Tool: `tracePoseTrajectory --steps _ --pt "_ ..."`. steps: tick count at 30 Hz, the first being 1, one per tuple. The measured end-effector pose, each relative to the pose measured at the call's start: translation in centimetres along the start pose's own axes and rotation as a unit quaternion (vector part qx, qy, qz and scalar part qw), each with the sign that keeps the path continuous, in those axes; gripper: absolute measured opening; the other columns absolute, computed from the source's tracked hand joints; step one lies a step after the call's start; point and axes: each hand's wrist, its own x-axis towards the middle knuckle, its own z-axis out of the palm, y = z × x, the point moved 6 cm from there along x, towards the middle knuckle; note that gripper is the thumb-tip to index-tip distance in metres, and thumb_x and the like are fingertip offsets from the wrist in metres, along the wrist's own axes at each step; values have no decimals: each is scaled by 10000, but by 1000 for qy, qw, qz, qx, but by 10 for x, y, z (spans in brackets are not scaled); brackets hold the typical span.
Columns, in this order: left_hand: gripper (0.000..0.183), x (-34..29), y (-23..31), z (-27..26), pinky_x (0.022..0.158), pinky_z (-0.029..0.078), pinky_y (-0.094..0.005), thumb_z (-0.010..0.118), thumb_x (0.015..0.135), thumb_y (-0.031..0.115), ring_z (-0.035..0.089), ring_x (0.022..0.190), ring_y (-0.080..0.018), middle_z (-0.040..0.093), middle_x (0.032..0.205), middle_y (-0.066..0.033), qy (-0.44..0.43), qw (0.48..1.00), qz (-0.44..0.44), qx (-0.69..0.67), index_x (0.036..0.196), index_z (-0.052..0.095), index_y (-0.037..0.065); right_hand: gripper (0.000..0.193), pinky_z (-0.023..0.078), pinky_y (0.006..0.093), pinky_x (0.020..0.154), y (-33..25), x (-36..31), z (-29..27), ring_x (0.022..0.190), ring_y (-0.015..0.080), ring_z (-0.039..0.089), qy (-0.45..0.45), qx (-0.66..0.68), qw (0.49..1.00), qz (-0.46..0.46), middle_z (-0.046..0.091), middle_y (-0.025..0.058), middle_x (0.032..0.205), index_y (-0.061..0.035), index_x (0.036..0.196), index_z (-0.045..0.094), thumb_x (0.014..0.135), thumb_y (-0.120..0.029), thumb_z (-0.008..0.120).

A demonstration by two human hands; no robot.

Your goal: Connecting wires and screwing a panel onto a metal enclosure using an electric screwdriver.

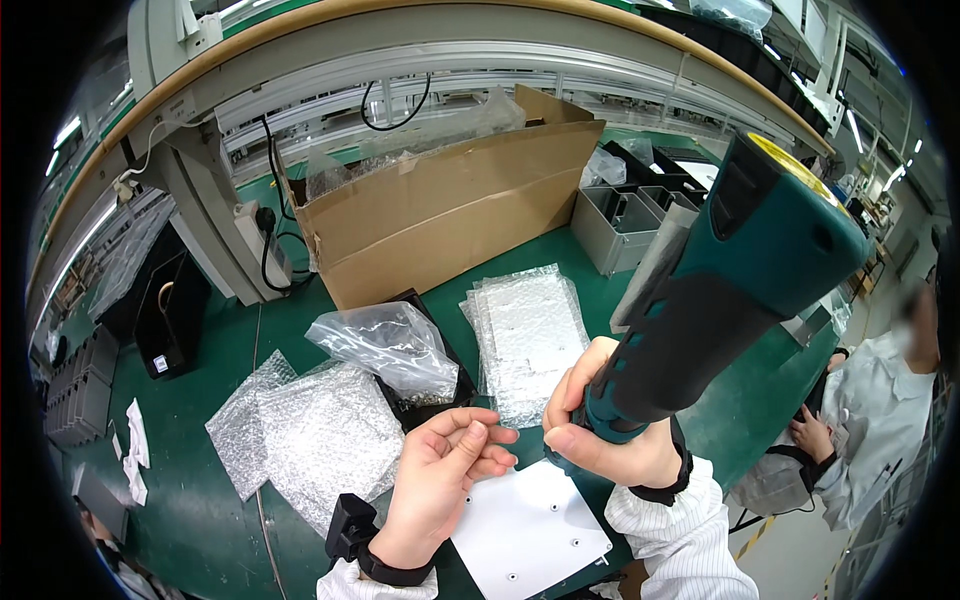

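Note:
My right hand [625, 445] is wrapped round the lower end of a teal and black cordless screwdriver [695, 310], which stands tilted above the bench. Below it lies a flat white plate [528, 530] with several small round fittings on its face. Over the plate's upper left corner hovers my left hand [445, 465], its fingers curled and the thumb pressed in toward them; anything small held there is hidden. Just beyond that hand, a clear plastic bag [390, 345] rests on a black tray [450, 350] of small parts I cannot make out.
Bubble-wrap sheets [325, 435] lie at the left, and a stack of bubble-wrapped flat pieces [530, 335] lies beyond the plate. A long cardboard box [450, 205] and grey bins [615, 230] stand at the back of the green bench [190, 450]. Another person [870, 430] sits at the right.

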Motion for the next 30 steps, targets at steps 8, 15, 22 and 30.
tracePoseTrajectory --steps 8,15,22,30 --pt "206 -1 -7 7 563 515 -233 521 913 55 635 669 -164 639 809 -130 3 997 -15 77 1072 558 -72 298 493 318 632 -23 -13 -18 657 159 575 72 180 977 -93 568 100 686 -18 919 412 746 21 652" --pt "268 -6 -14 17 556 352 -186 524 928 123 418 595 -56 508 682 19 -38 975 -51 214 1101 604 -65 336 517 386 589 -50 -30 -27 568 224 580 98 201 957 -187 549 107 654 -58 909 360 824 -191 656" --pt "294 -7 -17 32 661 379 -186 508 874 19 452 681 -70 600 784 -25 -103 957 -11 271 1144 579 -74 327 525 369 568 -55 -35 -24 547 224 587 88 162 962 -203 540 94 640 -68 895 339 851 -228 621" --pt "174 -14 -1 34 522 417 -238 658 702 -28 546 585 -111 646 812 -72 1 867 140 479 872 683 4 331 521 422 696 -44 -34 -14 667 237 601 59 272 947 -160 594 155 740 -14 958 417 747 -8 672"
